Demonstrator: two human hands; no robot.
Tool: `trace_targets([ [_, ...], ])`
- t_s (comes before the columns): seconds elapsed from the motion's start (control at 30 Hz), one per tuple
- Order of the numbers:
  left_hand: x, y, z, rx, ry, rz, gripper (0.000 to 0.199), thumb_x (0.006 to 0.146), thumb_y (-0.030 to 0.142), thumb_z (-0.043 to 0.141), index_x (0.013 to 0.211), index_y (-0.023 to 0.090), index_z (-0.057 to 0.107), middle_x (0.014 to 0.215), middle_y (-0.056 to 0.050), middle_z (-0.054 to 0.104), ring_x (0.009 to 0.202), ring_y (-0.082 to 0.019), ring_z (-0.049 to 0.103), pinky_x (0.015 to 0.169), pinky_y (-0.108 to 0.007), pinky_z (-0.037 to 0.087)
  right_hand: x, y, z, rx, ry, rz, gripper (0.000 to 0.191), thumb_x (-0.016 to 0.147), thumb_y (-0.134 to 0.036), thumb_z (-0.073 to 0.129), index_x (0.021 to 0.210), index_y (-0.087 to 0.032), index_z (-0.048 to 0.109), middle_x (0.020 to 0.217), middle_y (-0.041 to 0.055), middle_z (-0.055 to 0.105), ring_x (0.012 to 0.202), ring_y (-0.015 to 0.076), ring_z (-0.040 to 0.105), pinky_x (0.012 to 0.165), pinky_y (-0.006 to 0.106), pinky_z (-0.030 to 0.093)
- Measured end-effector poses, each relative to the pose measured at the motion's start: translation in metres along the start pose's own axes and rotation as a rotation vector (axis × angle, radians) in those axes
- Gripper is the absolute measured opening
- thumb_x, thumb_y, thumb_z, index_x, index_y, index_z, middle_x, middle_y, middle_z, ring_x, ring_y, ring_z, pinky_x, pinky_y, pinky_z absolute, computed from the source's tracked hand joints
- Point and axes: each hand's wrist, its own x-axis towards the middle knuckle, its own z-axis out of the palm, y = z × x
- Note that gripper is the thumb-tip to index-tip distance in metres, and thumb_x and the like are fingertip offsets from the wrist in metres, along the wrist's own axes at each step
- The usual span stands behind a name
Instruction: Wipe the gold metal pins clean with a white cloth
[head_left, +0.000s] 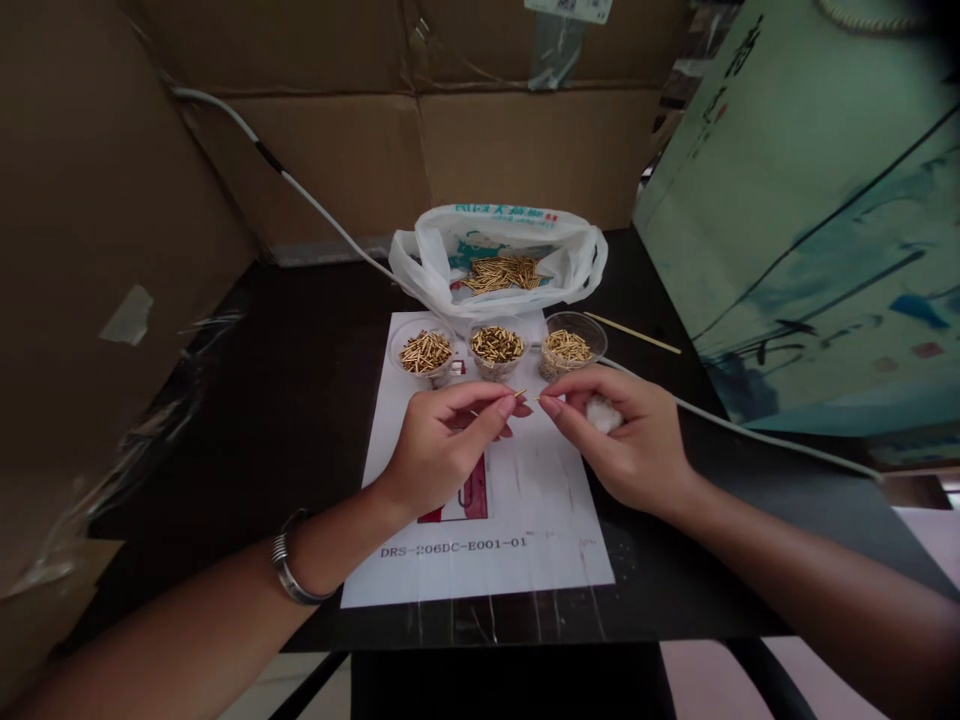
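My left hand [442, 445] pinches a thin brass pin [520, 393] between thumb and forefinger. Facing it a short gap away, the closed fingertips of my right hand [637, 440] hold a tiny brass piece [538, 399], too small to make out fully. A white lump [602, 413] shows within the curl of my right hand; whether it is gripped there I cannot tell. Just beyond my hands stand three clear plastic cups with small brass parts: the left cup [399, 352], the middle cup [493, 371] and the right cup [598, 340].
A white plastic bag [420, 270] behind the cups holds a heap of brass pins [501, 274]. Under my hands a printed sheet [555, 560] lies taped on the black table [315, 350]. A thin stick [634, 333] and a white cable [780, 438] lie right. Cardboard walls [525, 150] rise behind.
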Motion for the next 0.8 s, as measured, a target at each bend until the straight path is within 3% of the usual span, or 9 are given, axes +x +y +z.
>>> trace_targets([
  [0.43, -0.0022, -0.0047, -0.0026, 0.044, -0.131, 0.016, 0.016, 0.091, 0.024, 0.054, 0.09, 0.017, 0.068, 0.081, -0.004, 0.071, 0.076, -0.014, 0.068, 0.068, -0.024, 0.056, 0.0028, 0.0006, -0.001, 0.213, -0.109, 0.154, 0.006, 0.084, -0.023, 0.063, 0.085, -0.017, 0.064, 0.073, -0.0013, 0.059, 0.066, 0.0091, 0.053, 0.063, 0.022, 0.043],
  [0.8, -0.002, -0.0035, -0.003, 0.091, -0.142, 0.047, 0.015, 0.091, 0.024, 0.055, 0.092, 0.017, 0.069, 0.081, -0.004, 0.071, 0.075, -0.014, 0.067, 0.066, -0.023, 0.054, 0.0023, -0.0007, 0.0008, 0.25, -0.115, 0.172, 0.007, 0.085, -0.024, 0.062, 0.085, -0.017, 0.064, 0.073, -0.0014, 0.058, 0.067, 0.0084, 0.052, 0.065, 0.021, 0.042],
])
